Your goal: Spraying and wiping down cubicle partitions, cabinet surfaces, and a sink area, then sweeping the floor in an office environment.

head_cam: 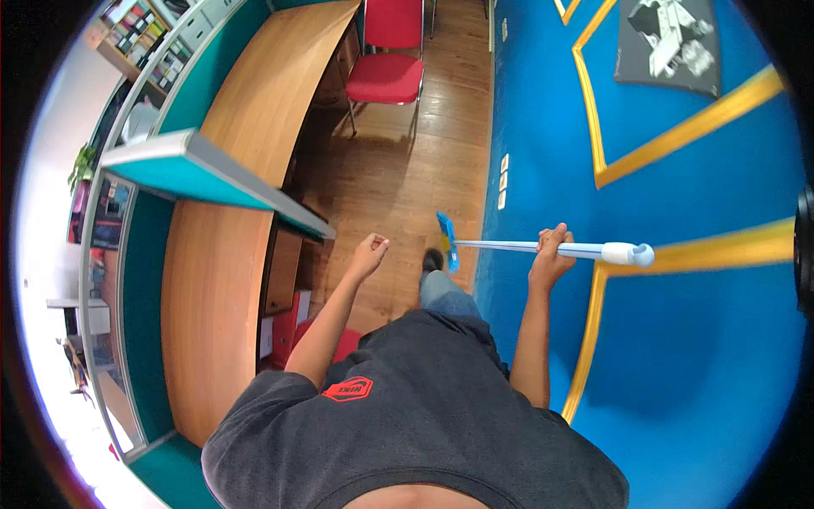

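Observation:
My right hand point(552, 256) is closed around the pale blue pole of a long-handled floor mop or broom point(502, 245), near its white upper end. The tool's flat blue head point(448, 240) is low by the wooden floor point(388, 191), just ahead of my dark shoe point(432, 260); whether it touches the floor cannot be told. To the left, my left hand point(371, 252) hangs in the air over the floor with its fingers curled and nothing seen in them. It is beside the end of a teal desk partition, touching nothing.
A blue wall point(547, 159) with yellow stripes and switch plates runs along the right. Wooden desks point(216, 305) line the left, divided by a teal partition point(210, 168) with a grey edge. A red chair point(385, 76) stands ahead, and another red seat is low beside my left arm.

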{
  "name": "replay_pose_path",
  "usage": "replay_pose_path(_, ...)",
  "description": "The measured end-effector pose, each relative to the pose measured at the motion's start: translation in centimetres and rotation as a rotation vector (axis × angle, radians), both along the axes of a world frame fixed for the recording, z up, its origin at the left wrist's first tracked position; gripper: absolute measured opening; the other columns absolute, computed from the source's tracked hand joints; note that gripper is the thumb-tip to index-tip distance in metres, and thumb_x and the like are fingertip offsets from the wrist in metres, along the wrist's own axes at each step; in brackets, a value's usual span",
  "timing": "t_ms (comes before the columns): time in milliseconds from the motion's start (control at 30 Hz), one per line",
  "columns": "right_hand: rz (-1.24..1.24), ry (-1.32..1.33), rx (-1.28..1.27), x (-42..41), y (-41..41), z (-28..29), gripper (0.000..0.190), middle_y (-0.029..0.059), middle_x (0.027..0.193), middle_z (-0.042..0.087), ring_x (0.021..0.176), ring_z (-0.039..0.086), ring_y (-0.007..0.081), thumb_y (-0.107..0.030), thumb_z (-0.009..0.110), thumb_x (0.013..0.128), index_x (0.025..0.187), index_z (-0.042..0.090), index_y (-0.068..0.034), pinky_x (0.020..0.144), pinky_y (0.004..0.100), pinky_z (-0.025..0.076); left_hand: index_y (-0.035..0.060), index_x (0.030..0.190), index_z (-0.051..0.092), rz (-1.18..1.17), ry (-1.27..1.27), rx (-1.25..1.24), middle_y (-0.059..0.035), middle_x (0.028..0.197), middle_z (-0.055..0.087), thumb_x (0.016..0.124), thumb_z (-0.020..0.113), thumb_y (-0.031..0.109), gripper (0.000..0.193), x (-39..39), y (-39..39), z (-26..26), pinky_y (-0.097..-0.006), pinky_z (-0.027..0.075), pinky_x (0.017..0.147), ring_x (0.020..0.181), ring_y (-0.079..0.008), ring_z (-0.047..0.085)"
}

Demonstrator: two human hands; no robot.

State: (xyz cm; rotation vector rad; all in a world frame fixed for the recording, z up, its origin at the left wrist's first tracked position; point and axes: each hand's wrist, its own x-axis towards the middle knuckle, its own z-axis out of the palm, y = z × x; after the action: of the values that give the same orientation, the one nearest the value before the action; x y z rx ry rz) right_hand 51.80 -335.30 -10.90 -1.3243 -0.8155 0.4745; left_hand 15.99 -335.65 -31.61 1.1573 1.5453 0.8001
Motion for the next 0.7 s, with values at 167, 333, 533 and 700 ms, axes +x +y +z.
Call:
replay_pose_path(167, 0.063, -0.036, 0.014, 0.7, 14.8, -2.3, 0.042, 0.0012, 0.058, 0.044, 0.055, 0.044, 0.0111, -0.026, 0.051, 0.105, 0.069, 0.041, -0.008, 0.063, 0.0298, 0.046, 0.0013, 0.104, 0.063, -0.077, 0.097, -0.121, -0.0069, 0.086, 0.066, 0.095, 0.063, 0.027, 0.027, 3.0, 12.3, -3.1, -0.0295, 0.050, 0.071, 0.074, -0.0146, 0.061)
replay_pose_path(333, 0.045, -0.052, -0.102, 2.6, 32.1, -2.5, 0.042, 0.0015, 0.061, 0.047, 0.053, 0.043, 0.0064, -0.031, 0.052, 0.105, 0.071, 0.044, -0.007, 0.048, 0.0252, 0.035, 0.0005, 0.111, 0.063, -0.260, 0.310, -0.164, -0.0158, 0.103, 0.070, 0.095, 0.063, 0.034, 0.037, 3.5, 24.8, -2.0, -0.0387, 0.052, 0.081, 0.094, -0.0273, 0.067)
replay_pose_path(533, 0.067, -0.021, -0.061, 3.9, 53.1, -0.8, 0.045, -0.0001, 0.057, 0.047, 0.051, 0.044, 0.0069, -0.035, 0.055, 0.103, 0.069, 0.047, -0.006, 0.047, 0.0259, 0.034, 0.0021, 0.101, 0.068, 0.012, 0.339, -0.085, -0.0169, 0.096, 0.072, 0.090, 0.068, 0.031, 0.031, -1.6, 40.6, -1.9, -0.0382, 0.054, 0.082, 0.092, -0.0291, 0.070)
replay_pose_path(700, 0.119, -0.043, -0.070, 5.4, 72.8, -1.2, 0.047, -0.0001, 0.059, 0.049, 0.053, 0.046, 0.0066, -0.038, 0.058, 0.101, 0.068, 0.047, -0.007, 0.046, 0.0252, 0.035, 0.0029, 0.099, 0.068, 0.267, 0.222, -0.094, -0.0166, 0.094, 0.072, 0.090, 0.065, 0.029, 0.028, -4.7, 54.5, -7.5, -0.0383, 0.054, 0.082, 0.090, -0.0295, 0.070)
